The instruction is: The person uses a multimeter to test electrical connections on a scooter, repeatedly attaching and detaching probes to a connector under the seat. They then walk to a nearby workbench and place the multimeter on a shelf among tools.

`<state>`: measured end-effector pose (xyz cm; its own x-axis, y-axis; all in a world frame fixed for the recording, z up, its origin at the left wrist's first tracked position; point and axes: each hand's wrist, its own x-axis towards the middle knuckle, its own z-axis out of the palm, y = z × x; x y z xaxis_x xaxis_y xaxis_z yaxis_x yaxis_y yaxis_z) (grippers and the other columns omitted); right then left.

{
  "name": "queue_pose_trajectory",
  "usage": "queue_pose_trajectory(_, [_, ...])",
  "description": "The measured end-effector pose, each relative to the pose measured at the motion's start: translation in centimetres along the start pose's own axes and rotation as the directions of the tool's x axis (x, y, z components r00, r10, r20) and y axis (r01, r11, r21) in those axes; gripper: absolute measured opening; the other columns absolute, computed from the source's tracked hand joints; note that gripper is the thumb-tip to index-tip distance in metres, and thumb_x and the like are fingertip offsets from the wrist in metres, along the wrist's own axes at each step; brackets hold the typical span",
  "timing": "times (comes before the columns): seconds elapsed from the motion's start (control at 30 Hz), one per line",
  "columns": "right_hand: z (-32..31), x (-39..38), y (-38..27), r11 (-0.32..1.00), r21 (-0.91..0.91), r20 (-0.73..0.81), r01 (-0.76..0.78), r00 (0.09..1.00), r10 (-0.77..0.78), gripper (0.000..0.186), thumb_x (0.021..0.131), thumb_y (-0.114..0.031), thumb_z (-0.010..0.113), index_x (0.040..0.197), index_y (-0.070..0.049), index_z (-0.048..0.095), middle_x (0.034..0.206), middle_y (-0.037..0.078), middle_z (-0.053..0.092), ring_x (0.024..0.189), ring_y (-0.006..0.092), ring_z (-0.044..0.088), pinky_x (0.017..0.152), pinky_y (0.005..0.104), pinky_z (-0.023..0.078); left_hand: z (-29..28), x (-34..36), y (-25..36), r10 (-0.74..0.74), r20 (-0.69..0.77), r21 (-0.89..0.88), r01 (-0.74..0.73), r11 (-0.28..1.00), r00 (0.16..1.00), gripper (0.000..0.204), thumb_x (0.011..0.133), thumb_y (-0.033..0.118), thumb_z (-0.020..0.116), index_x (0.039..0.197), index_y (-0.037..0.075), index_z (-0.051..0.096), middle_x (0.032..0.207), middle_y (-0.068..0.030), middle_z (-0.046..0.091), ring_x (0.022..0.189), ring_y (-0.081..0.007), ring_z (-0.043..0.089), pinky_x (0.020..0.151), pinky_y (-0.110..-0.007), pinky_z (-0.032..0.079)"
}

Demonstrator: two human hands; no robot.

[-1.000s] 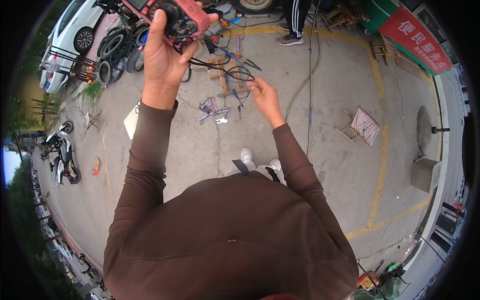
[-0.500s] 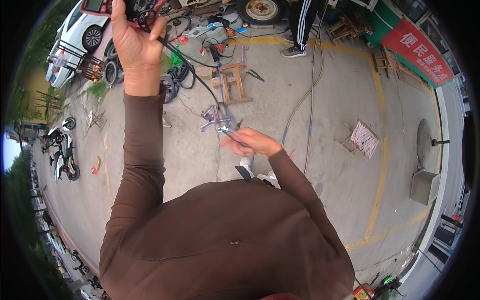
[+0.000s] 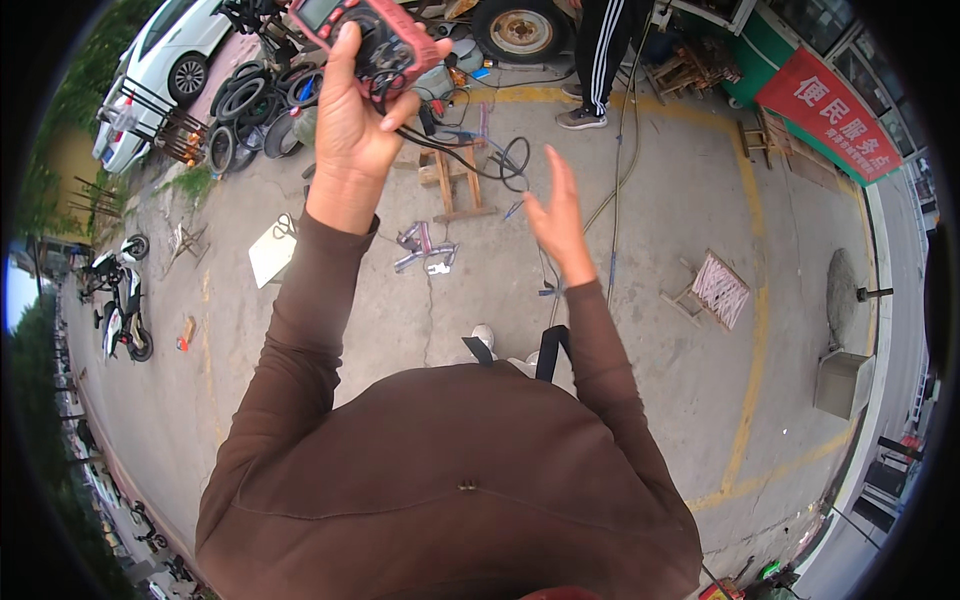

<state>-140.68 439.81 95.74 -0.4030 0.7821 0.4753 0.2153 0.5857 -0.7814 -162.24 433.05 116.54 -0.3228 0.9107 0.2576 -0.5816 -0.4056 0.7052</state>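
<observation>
A red multimeter (image 3: 385,48) with a dark dial is gripped in my left hand (image 3: 355,140), raised at the upper left of centre. Black test leads (image 3: 460,150) run from it to the right and curl into a loop. Close to that loop is my right hand (image 3: 562,225), its index finger stretched out and thumb apart, with nothing visible gripped in it. On the ground between my arms lie several small purple-and-silver wrapped pieces (image 3: 425,248). Beyond them stands a small wooden stool frame (image 3: 460,185).
A white board with scissors (image 3: 272,252) lies left of my left forearm. Hoses (image 3: 622,190) cross the ground on the right, near a woven-top stool (image 3: 722,290). A person in striped trousers (image 3: 600,60) stands ahead by a wheel (image 3: 522,30). Tyres (image 3: 245,100) are piled at the left.
My left hand and the multimeter have moved right and nearer. My right hand has risen to the right, from over the wrapped pieces to beside the leads, and its fingers have spread.
</observation>
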Motion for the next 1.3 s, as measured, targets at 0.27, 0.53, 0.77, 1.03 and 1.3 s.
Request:
queue_pose_trajectory(0.27, [3.6,-3.5,-5.7,0.202,0.642,0.755,-0.740,0.565,-0.331,0.068,0.093,-0.019,0.057,0.153,-0.006,0.027,0.124,0.020,0.060,0.060,0.0101,0.051,0.061,0.0235,0.043,1.1,1.3,0.4,0.035,0.069,0.048,-0.038,0.998,0.997,0.047,0.101,0.039,0.053,0.128,0.000,0.053,0.119,-0.0175,0.065,0.115,-0.0376,0.063,0.032,-0.019,0.032])
queue_pose_trajectory(0.53, [-4.1,0.7,2.3,0.578,0.735,0.355,-0.354,0.928,0.116,0.065,0.092,-0.032,0.068,0.145,-0.003,0.043,0.119,0.013,0.063,0.076,0.0105,0.056,0.069,0.0237,0.048,-2.1,-0.4,-0.5,-0.016,-0.066,0.101,0.022,0.995,0.998,0.048,0.100,0.040,0.054,0.126,0.000,0.052,0.116,-0.0163,0.066,0.111,-0.0346,0.066,0.032,-0.019,0.034])
queue_pose_trajectory(0.77, [4.5,-3.2,-3.7,0.652,0.372,0.887,-0.661,0.459,-0.041,0.075,0.085,-0.018,0.076,0.150,-0.010,0.038,0.103,0.006,0.063,0.086,0.0089,0.058,0.073,0.0274,0.050,-1.8,0.4,-0.9,-0.040,-0.003,0.083,0.040,0.996,0.999,0.049,0.101,0.042,0.053,0.127,0.001,0.052,0.116,-0.0155,0.066,0.111,-0.0344,0.066,0.032,-0.021,0.033])
queue_pose_trajectory(1.03, [-3.1,-8.8,2.8,0.589,0.482,0.593,-0.649,0.737,0.326,0.038,0.093,-0.017,0.068,0.129,-0.006,0.060,0.088,0.000,0.062,0.073,0.0069,0.052,0.065,0.0233,0.043,-7.8,-2.5,-0.7,-0.120,-0.037,0.315,0.125,0.941,0.992,0.053,0.098,0.044,0.057,0.132,0.004,0.048,0.110,-0.0123,0.068,0.100,-0.0338,0.070,0.058,-0.028,0.062])
queue_pose_trajectory(1.3, [-10.0,-3.8,-8.1,0.973,0.198,0.667,-0.116,0.744,-0.047,0.022,0.096,-0.013,0.061,0.110,0.004,0.064,0.088,0.006,0.060,0.077,0.0176,0.058,0.068,0.0314,0.048,-10.1,-4.7,-6.8,-0.090,-0.136,0.142,0.110,0.984,0.987,0.046,0.098,0.030,0.060,0.136,0.011,0.041,0.124,-0.0107,0.060,0.112,-0.0315,0.064,0.081,-0.042,0.061])
